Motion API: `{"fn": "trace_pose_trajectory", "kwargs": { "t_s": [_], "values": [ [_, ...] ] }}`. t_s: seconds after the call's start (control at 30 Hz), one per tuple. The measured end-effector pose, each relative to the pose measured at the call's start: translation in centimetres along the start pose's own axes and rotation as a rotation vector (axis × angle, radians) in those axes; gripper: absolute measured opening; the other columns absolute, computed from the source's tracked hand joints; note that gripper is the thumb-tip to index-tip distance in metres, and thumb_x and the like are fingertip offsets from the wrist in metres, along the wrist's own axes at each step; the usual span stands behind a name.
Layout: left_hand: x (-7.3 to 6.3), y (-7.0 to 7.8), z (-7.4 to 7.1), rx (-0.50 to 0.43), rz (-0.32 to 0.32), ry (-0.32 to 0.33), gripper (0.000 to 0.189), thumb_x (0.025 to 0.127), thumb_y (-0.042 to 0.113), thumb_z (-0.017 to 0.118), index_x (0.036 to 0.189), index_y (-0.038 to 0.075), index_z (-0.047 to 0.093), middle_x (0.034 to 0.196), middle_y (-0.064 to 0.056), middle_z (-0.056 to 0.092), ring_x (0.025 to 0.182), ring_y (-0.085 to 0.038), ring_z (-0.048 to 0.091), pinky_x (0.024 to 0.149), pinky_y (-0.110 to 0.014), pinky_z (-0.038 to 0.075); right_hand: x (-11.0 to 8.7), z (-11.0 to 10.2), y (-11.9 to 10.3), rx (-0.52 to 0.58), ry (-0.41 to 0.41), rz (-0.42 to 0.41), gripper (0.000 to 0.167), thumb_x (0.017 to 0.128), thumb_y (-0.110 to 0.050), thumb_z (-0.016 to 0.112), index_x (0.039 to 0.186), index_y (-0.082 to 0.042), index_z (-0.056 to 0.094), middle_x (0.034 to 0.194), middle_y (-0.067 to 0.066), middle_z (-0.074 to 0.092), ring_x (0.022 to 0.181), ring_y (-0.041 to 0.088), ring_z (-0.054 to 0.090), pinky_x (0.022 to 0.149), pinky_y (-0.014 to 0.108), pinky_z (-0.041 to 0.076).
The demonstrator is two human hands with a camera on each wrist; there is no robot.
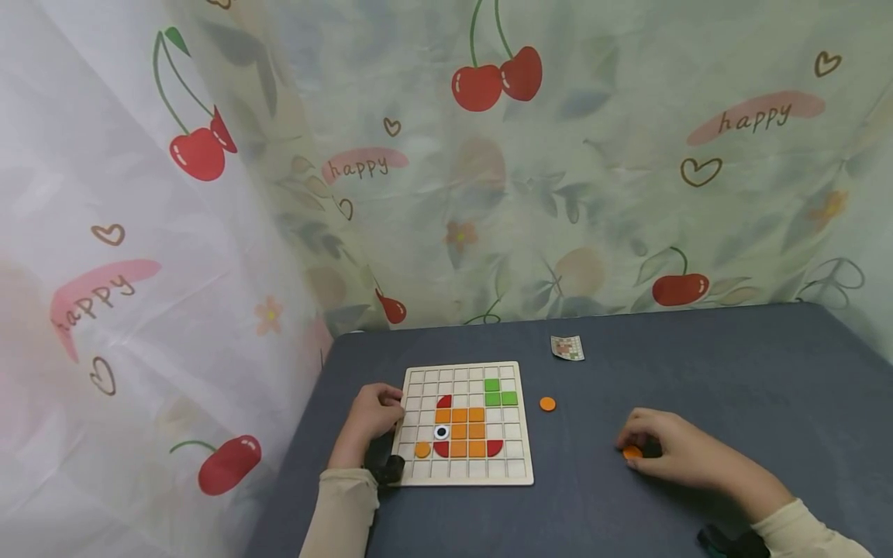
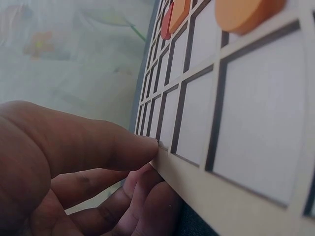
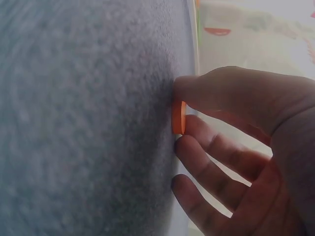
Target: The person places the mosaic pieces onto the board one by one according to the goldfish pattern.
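A square pale wooden grid board [image 1: 460,473] lies on the table, partly filled with orange and green squares, red quarter-round pieces, an eye piece [image 1: 442,432] and an orange disc [image 1: 422,449]. My left hand [image 1: 374,411] holds the board's left edge; in the left wrist view its thumb [image 2: 123,145] lies on the rim, the other fingers curled beside and below it. Well right of the board, my right hand [image 1: 673,449] pinches another orange disc [image 3: 178,118] between thumb and fingers, down at the table surface.
A loose orange disc [image 1: 547,404] lies just right of the board. Behind it is a small printed picture card [image 1: 567,348]. The dark grey table [image 1: 732,364] meets a cherry-patterned curtain [image 1: 572,194] at the back; another curtain hangs at the left.
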State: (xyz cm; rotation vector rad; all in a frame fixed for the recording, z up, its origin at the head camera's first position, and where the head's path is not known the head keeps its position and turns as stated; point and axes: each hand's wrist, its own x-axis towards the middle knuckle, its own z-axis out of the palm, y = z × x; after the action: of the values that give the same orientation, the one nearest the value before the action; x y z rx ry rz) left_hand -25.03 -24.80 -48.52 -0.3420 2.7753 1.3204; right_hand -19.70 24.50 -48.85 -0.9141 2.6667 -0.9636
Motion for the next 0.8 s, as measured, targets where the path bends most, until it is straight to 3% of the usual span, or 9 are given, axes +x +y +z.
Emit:
{"fn": "trace_pose_trajectory", "kwargs": {
  "t_s": [0.5, 0.8],
  "values": [
    [-0.1, -0.01, -0.1, 0.01, 0.005, 0.003, 0.03, 0.087, 0.001, 0.072, 0.117, -0.002, 0.073, 0.097, -0.014, 0.07, 0.078, -0.022, 0.065, 0.065, -0.034, 0.059, -0.57, -0.96, 0.27, 0.055, -0.046, -0.029, 0.017, 0.09, -0.014, 0.082, 0.105, -0.02, 0.076, 0.102, -0.006, 0.065, 0.081, 0.002, 0.055, 0.066, 0.027, 0.049],
    [-0.07, 0.05, -0.13, 0.003, 0.015, -0.003, 0.031, 0.085, 0.001, 0.072, 0.116, -0.002, 0.073, 0.097, -0.014, 0.07, 0.079, -0.022, 0.065, 0.065, -0.034, 0.06, -0.3, -0.62, 0.11, 0.052, -0.03, -0.039, 0.013, 0.092, -0.017, 0.081, 0.103, -0.022, 0.076, 0.101, -0.009, 0.066, 0.08, 0.0, 0.055, 0.067, 0.026, 0.05]
  ]
}}
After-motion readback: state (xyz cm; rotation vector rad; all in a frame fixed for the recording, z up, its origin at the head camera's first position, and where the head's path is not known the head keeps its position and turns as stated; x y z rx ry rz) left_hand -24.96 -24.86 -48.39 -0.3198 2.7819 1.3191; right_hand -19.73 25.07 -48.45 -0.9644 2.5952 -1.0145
